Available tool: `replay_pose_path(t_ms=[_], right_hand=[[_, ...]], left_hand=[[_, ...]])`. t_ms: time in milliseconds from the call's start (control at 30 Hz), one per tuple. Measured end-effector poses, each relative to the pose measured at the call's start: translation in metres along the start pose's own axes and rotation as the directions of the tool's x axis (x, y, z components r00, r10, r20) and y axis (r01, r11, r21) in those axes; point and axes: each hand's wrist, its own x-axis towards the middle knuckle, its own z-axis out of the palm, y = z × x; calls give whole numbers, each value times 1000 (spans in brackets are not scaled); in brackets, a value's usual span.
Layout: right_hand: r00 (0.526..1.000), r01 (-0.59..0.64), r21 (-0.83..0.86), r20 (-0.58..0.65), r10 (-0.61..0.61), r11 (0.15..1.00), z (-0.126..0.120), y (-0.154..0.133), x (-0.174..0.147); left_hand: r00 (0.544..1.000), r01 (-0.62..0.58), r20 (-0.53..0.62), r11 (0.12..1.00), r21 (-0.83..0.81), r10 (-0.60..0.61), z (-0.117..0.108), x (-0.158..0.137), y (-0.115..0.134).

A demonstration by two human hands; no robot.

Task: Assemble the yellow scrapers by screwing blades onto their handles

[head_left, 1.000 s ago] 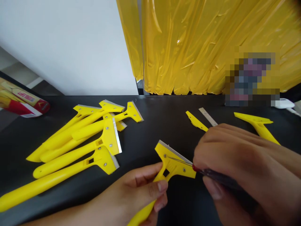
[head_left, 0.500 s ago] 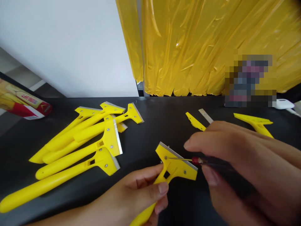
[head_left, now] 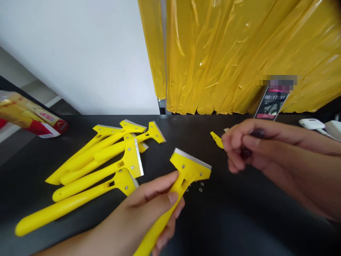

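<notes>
My left hand (head_left: 145,204) is closed round the handle of a yellow scraper (head_left: 189,170), whose head points up and away with a metal blade along its edge. Two screws show on its face. To the right, apart from the scraper, my right hand (head_left: 252,142) is closed on a screwdriver (head_left: 246,152); only a bit of its dark red handle shows between the fingers. Several small metal rings (head_left: 201,188) lie on the table just past the scraper's neck. A loose yellow plate (head_left: 216,139) lies left of my right fingers.
Several yellow scrapers (head_left: 87,181) are heaped on the left of the black table (head_left: 186,133). A red and yellow packet (head_left: 45,115) lies at the far left. At the back right a phone (head_left: 271,103) leans upright near a white case (head_left: 311,123). Yellow plastic sheeting (head_left: 213,57) hangs behind.
The screwdriver has left the scraper's screw and moved right and back with my right hand, its shaft now hidden. The scraper has shifted slightly up and left, and small rings show beside it.
</notes>
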Motion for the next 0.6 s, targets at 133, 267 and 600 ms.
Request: replay_pose_path(t_ms=[133,267,600], right_hand=[[910,-375,102,230,344,922,20,-4,-7],[770,-565,62,397,499,822,42,-3,-13],[683,-698,176,455,571,694,53,28,-7]], left_hand=[[879,-377,29,658,652,476,-7,-3,8],[810,-421,217,284,861,545,-18,3,-2],[779,-259,279,-117,959,562,-26,15,-24]])
